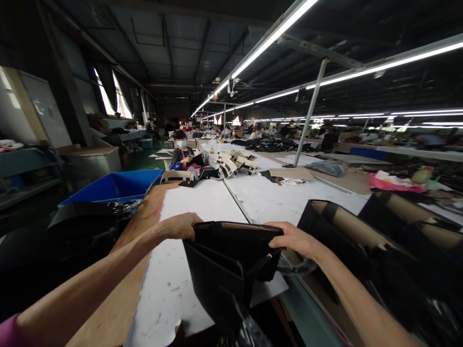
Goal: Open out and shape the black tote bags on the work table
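Observation:
A black bag [220, 260] with a tan inner edge along its top hangs between my hands over the near end of the white-covered table. My left hand [183, 225] grips its upper left corner. At the upper right corner my right hand [289, 237] has its fingers over the rim and the thumb on the near face, close to a small gold-coloured fitting [268, 256]. Clear plastic wrap [249, 327] dangles at the bag's lower end. Beside my right forearm stands another black bag [336, 226], its top open to a tan inside.
More black bags [405, 212] crowd the right side. A blue bin [115, 185] stands left of the wooden table edge [144, 226]. Cut pieces [237, 163] lie farther along the table, near a seated person [184, 154]. A metal post [311, 113] rises from the tabletop.

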A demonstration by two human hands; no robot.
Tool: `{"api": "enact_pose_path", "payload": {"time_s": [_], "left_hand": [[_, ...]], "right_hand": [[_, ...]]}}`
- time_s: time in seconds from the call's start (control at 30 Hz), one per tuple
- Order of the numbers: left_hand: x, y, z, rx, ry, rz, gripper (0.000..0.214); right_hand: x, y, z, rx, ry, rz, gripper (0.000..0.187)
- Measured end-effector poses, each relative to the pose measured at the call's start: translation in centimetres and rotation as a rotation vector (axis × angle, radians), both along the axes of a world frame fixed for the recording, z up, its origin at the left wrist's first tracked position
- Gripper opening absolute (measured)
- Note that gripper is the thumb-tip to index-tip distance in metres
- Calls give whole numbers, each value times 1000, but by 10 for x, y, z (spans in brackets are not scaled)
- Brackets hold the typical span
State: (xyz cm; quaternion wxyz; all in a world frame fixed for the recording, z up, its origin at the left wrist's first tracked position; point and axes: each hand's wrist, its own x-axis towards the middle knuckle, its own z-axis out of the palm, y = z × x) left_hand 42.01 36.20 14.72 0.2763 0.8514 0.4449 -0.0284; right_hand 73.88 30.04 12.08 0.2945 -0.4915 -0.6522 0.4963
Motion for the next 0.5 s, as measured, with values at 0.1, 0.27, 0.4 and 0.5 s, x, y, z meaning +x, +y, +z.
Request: {"api": "enact_pose_path", "payload": {"time_s": [0.1, 0.27, 0.4, 0.5], "left_hand": [[4, -3, 0, -23, -42, -30, 33], [6, -10, 0, -38, -230, -17, 71], [5, -9, 0, -264, -366, -49, 70], [4, -6, 0, -400, -389, -58, 69]], "right_hand": [[2, 6, -13, -17, 56, 4, 47], [4, 8, -19, -33, 156, 83, 48], [6, 6, -16, -57, 138, 89, 47], [8, 6, -17, -57, 125, 97, 48]]}}
